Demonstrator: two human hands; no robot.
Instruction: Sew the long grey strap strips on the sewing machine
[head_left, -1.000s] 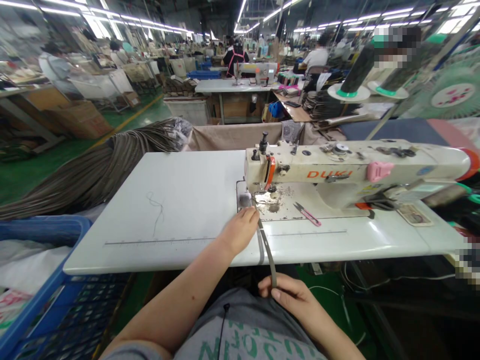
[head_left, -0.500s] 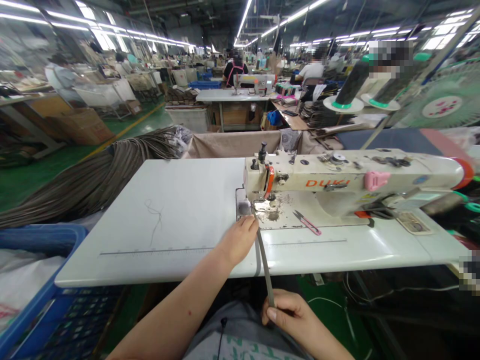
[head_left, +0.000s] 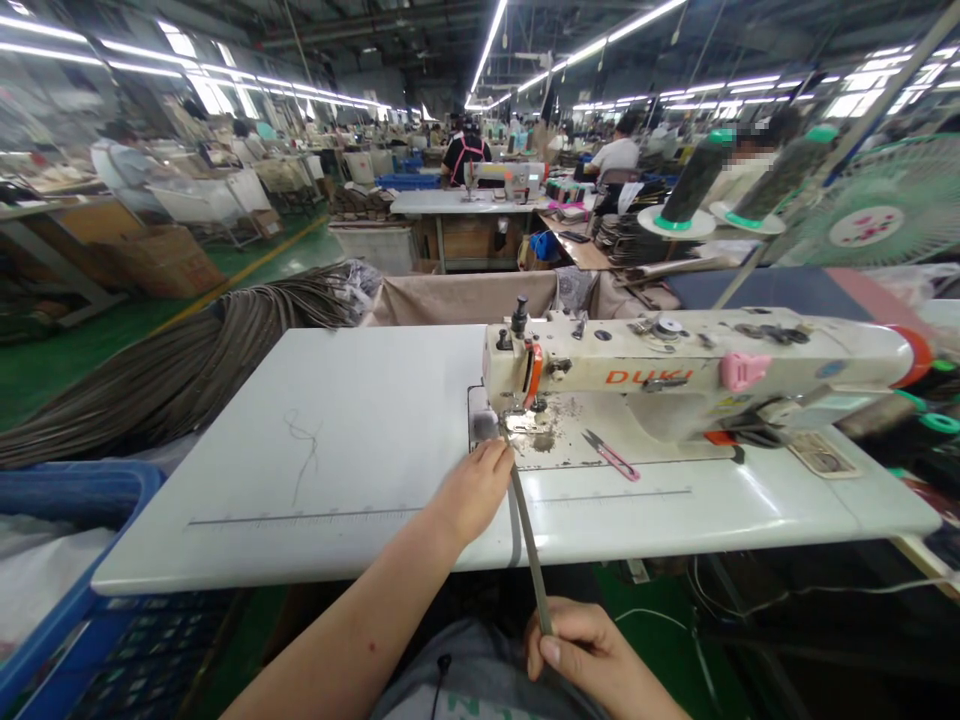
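A narrow grey-brown strap (head_left: 529, 530) runs from under the presser foot of the sewing machine (head_left: 645, 375) down over the table's front edge. My left hand (head_left: 480, 487) is closed on it just in front of the needle area, fingertips near the metal plate. Below the table edge, my right hand (head_left: 574, 640) pinches the same strap between thumb and fingers, holding that stretch fairly straight. Thread snips (head_left: 611, 455) with pink handles lie on the machine bed, right of the strap. Where the strap meets the needle is partly hidden by my left fingers.
The white sewing table (head_left: 375, 400) carries a printed ruler line and a loose thread (head_left: 304, 445). A long bundle of straps (head_left: 172, 365) lies beyond its left edge, above a blue crate (head_left: 82, 620). Thread cones (head_left: 694, 180) and a green fan (head_left: 870, 220) stand at right.
The whole view has shifted slightly, with the table and machine sitting a little lower in the picture. Both hands keep their hold on the strap in nearly the same places.
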